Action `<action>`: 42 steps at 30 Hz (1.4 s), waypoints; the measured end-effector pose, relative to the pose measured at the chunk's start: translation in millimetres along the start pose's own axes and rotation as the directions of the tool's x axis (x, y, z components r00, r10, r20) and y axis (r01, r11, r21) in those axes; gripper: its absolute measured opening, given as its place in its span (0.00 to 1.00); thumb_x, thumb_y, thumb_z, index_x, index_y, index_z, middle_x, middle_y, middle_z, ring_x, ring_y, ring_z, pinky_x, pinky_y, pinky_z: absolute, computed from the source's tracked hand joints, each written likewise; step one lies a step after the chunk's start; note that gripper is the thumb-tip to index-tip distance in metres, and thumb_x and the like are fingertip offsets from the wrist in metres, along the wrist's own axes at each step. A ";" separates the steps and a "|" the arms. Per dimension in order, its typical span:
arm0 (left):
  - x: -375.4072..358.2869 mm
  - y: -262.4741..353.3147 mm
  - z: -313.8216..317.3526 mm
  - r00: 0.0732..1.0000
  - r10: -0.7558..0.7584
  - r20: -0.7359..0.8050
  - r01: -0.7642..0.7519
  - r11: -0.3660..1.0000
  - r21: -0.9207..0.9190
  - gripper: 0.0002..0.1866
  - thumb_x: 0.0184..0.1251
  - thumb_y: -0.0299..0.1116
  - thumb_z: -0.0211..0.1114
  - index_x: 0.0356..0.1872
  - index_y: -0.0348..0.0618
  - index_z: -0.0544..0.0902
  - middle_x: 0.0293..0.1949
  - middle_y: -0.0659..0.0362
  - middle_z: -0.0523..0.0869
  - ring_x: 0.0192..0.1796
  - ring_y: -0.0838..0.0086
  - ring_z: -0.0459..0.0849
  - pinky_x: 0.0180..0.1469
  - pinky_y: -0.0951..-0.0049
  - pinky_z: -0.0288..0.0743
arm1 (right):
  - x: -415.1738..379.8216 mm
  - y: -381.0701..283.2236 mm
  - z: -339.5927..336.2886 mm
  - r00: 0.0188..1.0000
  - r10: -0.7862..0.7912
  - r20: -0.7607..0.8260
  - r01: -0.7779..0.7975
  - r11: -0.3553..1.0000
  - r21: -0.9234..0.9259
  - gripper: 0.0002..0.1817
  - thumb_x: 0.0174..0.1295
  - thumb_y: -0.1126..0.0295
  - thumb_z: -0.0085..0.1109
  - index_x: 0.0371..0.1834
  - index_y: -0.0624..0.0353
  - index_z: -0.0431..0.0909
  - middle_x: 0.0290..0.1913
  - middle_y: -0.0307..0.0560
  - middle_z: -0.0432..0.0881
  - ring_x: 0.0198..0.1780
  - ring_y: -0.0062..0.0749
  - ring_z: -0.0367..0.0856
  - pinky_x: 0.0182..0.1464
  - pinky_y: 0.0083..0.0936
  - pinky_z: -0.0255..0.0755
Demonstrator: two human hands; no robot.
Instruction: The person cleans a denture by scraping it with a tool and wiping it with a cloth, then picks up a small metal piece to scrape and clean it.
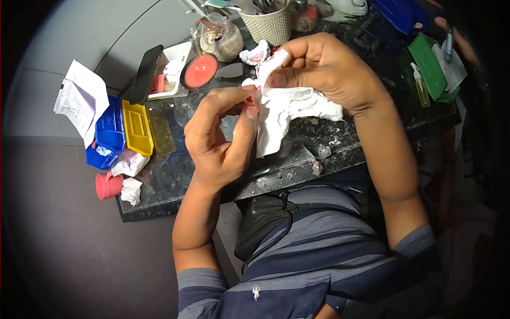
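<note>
Currently, the right hand (329,72) is pinching a white cloth (273,122) between thumb and fingers; the cloth is hanging over the middle of the dark table (175,181); at its left edge, the left hand (220,133) is grasping a small pink piece (251,99), partly hidden by the fingertips; farther left, a dark-rimmed red disc (202,70) is sitting beside a white tray (184,53); a woven basket (268,24) is standing on the far side.

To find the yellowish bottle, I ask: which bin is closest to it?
The green bin at far right, directly beside the yellowish bottle. The yellow bin and the blue bins lie farther away.
</note>
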State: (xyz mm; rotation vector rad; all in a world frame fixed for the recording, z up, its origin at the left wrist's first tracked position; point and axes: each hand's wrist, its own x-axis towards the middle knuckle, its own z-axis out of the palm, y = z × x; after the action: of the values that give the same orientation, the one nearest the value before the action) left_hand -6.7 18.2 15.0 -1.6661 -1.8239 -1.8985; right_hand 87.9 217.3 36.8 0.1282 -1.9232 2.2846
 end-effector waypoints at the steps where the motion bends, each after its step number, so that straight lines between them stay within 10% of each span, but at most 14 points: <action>1: 0.3 0.0 0.6 1.000 0.005 0.000 -0.005 1.000 -0.007 0.12 0.62 0.14 0.63 0.47 0.26 0.79 0.41 0.49 0.86 0.40 0.72 0.85 0.46 0.75 0.80 | 0.2 0.2 -0.6 1.000 -0.010 -0.001 0.010 0.999 0.052 0.13 0.61 0.76 0.68 0.47 0.70 0.82 0.42 0.47 0.88 0.45 0.24 0.87 0.51 0.20 0.80; 14: 0.0 3.4 4.0 0.999 -0.053 -0.001 0.053 0.998 -0.037 0.11 0.66 0.14 0.62 0.48 0.25 0.78 0.41 0.49 0.84 0.40 0.73 0.86 0.45 0.76 0.80 | 1.3 0.0 -1.3 0.993 0.076 -0.086 -0.080 0.996 -0.045 0.12 0.59 0.77 0.70 0.44 0.70 0.83 0.41 0.47 0.88 0.42 0.22 0.87 0.48 0.18 0.80; 23: -0.5 -1.0 -2.5 0.997 -0.060 -0.053 0.059 0.998 -0.014 0.10 0.67 0.16 0.63 0.48 0.26 0.78 0.42 0.51 0.85 0.41 0.75 0.86 0.46 0.76 0.80 | -5.7 -6.0 -19.7 0.988 0.124 0.088 -0.140 0.968 0.208 0.17 0.62 0.79 0.63 0.54 0.72 0.79 0.48 0.53 0.87 0.46 0.28 0.87 0.51 0.22 0.81; 32: 5.6 9.5 -10.4 0.973 -0.199 -0.117 0.126 0.882 -0.454 0.11 0.72 0.22 0.55 0.52 0.29 0.72 0.32 0.44 0.84 0.27 0.62 0.85 0.29 0.67 0.84 | -17.1 -19.6 -58.5 0.837 -0.166 -0.522 -0.058 0.921 -0.385 0.15 0.66 0.81 0.54 0.55 0.69 0.81 0.45 0.50 0.88 0.41 0.24 0.87 0.45 0.18 0.79; 42: 2.1 21.4 -10.1 0.970 -0.224 -0.096 0.124 0.792 -0.597 0.12 0.72 0.19 0.57 0.53 0.31 0.70 0.34 0.43 0.86 0.32 0.65 0.87 0.31 0.68 0.84 | -22.7 -16.4 -83.4 0.626 -0.395 -0.672 -0.192 0.758 -0.624 0.23 0.65 0.75 0.61 0.65 0.62 0.76 0.61 0.54 0.78 0.63 0.34 0.76 0.65 0.24 0.67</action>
State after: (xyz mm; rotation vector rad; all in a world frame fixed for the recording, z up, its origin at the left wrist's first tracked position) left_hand -0.3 5.4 33.9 -1.4231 -1.4479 -2.8096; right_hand 115.8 300.7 34.6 -0.7030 -1.9261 1.0863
